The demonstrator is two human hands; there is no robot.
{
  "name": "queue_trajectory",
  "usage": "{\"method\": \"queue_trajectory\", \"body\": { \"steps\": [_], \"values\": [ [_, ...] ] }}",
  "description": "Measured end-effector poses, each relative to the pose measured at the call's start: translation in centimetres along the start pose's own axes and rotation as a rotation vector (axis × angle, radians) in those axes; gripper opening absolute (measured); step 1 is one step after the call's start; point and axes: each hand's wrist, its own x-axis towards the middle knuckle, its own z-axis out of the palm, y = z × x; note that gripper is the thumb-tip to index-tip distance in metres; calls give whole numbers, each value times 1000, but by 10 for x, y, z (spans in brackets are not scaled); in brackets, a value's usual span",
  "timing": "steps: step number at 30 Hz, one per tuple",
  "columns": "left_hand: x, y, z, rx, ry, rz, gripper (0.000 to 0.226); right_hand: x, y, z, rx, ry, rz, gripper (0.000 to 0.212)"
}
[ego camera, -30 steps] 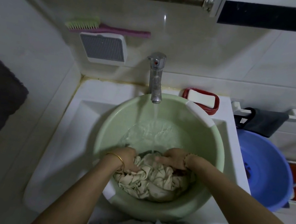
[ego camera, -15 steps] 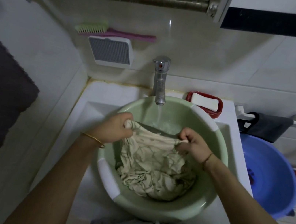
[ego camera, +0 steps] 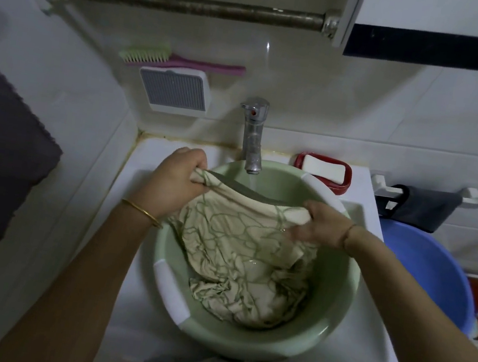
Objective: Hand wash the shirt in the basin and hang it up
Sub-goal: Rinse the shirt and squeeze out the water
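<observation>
Overhead, tap w/ soap beside

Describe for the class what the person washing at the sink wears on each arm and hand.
Both forearms are bare, with no sleeves in view. The left hand has a thin gold bangle round its wrist. The right hand has a thinner, darker band or thread at its wrist; its material is too small to tell. No gloves or rings show on either hand.
</observation>
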Motion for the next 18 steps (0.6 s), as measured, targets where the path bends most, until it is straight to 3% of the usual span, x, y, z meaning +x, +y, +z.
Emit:
{"method": "queue_trajectory", "body": {
  "steps": [3,5,7,9,12,15,18],
  "values": [
    [-2,-8,4,45,-78,-115,31,-3,4,-6,525,-21,-89,35],
    [-2,-8,12,57,-144,-175,32,0,2,-3,610,90,-117,28],
    [-2,-7,26,69,-207,-208,30,10,0,4,238,303,-145,23],
    [-2,-10,44,103,-283,-215,38,20,-1,15,-134,399,-156,22],
    [-2,-12,59,286,-341,-197,54,30,2,34,-274,265,-72,8],
    [4,0,51,306,4,-124,54,34,12,50,-240,100,15,11],
    [17,22,38,253,389,34,65,36,21,57,-226,97,73,19]
  ]
}}
